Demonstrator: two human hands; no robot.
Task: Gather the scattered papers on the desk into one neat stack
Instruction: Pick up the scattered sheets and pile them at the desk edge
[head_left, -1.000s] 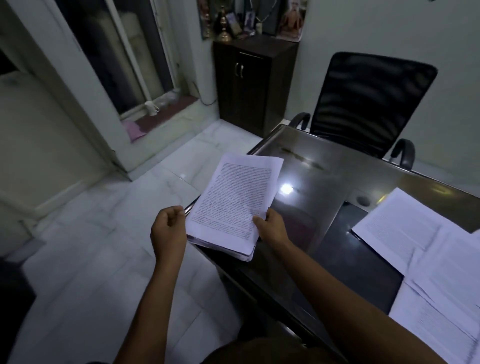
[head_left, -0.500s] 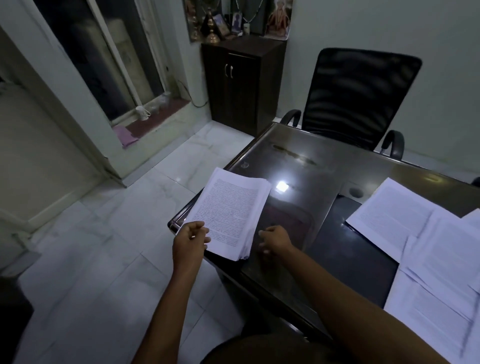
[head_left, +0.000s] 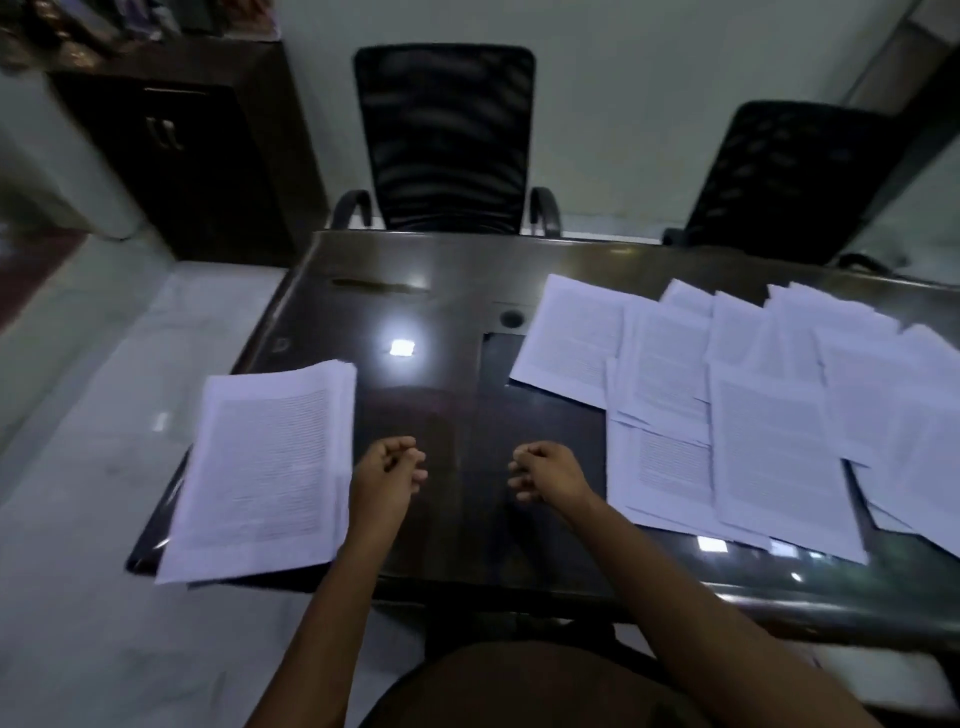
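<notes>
A thick stack of printed papers (head_left: 270, 467) lies on the left end of the dark glass-topped desk (head_left: 415, 312), its left edge hanging over the desk's side. Several loose printed sheets (head_left: 753, 405) are spread overlapping across the right half of the desk. My left hand (head_left: 387, 478) hovers just right of the stack, fingers curled with nothing in them. My right hand (head_left: 545, 470) hovers over the desk's middle, left of the loose sheets, fingers curled too and holding nothing.
Two black mesh office chairs stand behind the desk, one chair (head_left: 447, 140) at the centre and a second chair (head_left: 779, 176) at the right. A dark wooden cabinet (head_left: 182, 156) stands at the back left. White tiled floor (head_left: 78, 415) lies left of the desk.
Both hands let go of the stack, which now rests on the desk's left end. My view swung right, bringing the loose sheets and the second chair into sight.
</notes>
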